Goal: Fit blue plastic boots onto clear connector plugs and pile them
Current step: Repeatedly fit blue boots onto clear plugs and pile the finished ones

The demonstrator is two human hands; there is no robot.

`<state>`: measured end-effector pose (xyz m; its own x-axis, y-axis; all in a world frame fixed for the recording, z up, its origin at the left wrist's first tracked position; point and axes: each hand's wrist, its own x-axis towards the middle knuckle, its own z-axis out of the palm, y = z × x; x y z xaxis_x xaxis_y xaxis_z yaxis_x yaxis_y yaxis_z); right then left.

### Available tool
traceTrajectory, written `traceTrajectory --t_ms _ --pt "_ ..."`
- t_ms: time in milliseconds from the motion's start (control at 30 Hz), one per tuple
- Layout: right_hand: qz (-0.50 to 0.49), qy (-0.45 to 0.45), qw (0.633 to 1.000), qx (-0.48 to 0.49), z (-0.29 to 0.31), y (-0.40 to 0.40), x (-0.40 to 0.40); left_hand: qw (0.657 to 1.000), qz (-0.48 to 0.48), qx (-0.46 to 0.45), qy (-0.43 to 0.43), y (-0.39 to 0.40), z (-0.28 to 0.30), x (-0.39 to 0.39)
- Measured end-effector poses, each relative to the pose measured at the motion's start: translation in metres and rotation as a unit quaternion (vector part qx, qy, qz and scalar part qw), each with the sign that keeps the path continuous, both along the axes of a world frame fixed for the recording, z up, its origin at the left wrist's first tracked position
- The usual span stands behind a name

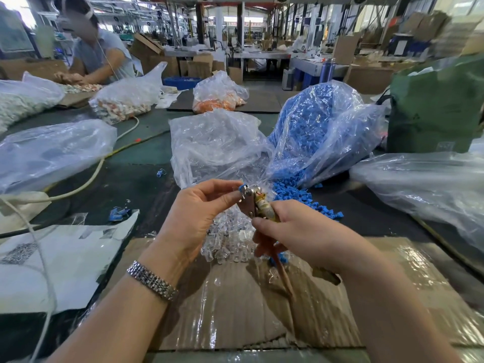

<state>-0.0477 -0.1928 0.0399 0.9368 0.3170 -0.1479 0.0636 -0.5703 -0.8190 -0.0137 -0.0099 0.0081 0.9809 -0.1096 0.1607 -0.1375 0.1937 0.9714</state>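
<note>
Left hand (201, 205) pinches a blue boot (241, 186) against plier tips | right hand (293, 231) grips taped pliers (258, 203) | above clear plugs (230, 242) on cardboard (235, 305)

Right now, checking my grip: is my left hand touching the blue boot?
Touching: the head view shows the left hand pinching the blue boot at its fingertips.

Blue boot (241, 186) at plier tip; clear plugs (230, 239) heaped on cardboard, loose blue boots (301, 197) beyond.
</note>
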Motion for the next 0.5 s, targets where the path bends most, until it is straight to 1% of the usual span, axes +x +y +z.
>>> traceTrajectory --t_ms 200,300,367,400,433,467,500 --pt "-0.022 -0.012 1.0 0.001 -0.01 0.011 0.002 0.999 0.022 0.038 -0.026 0.003 -0.006 0.003" --pt "-0.016 -0.004 0.999 0.031 -0.008 0.011 0.004 0.998 0.022 0.044 -0.029 0.003 -0.006 0.004" --pt "-0.017 0.017 0.999 0.048 -0.005 0.006 0.004 0.996 0.048 0.06 -0.037 0.01 -0.003 0.006" --pt "-0.03 0.018 0.998 0.044 -0.003 0.001 0.005 0.992 0.08 0.089 -0.042 0.017 -0.002 0.009" --pt "-0.055 0.008 0.998 0.035 -0.002 -0.005 0.006 0.981 0.13 0.139 -0.048 0.026 -0.001 0.012" --pt "-0.088 -0.011 0.996 0.024 -0.003 -0.011 0.009 0.959 0.19 0.203 -0.051 0.036 0.0 0.015" --pt "-0.126 -0.034 0.991 0.004 -0.004 -0.018 0.013 0.928 0.25 0.273 -0.047 0.046 0.001 0.017"
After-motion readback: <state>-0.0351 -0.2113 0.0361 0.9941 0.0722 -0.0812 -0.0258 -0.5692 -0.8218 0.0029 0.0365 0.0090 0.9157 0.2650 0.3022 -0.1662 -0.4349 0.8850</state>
